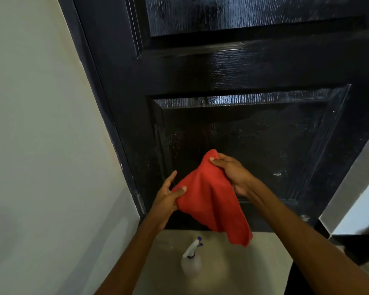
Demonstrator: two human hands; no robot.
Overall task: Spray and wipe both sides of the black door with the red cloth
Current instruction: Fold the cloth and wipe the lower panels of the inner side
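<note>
Before the black door (232, 67) — both hands grip red cloth (209, 201).

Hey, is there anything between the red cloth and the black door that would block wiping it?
Nothing visible. Both hands hold the red cloth before the black door; the spray bottle stands on the floor below.

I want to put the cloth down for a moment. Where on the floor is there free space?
Bare floor lies right of the spray bottle, between it and the right forearm, up to the black door. A narrower strip lies left of the bottle, before the white wall. Both hands, left hand and right hand, hold the red cloth above.
</note>
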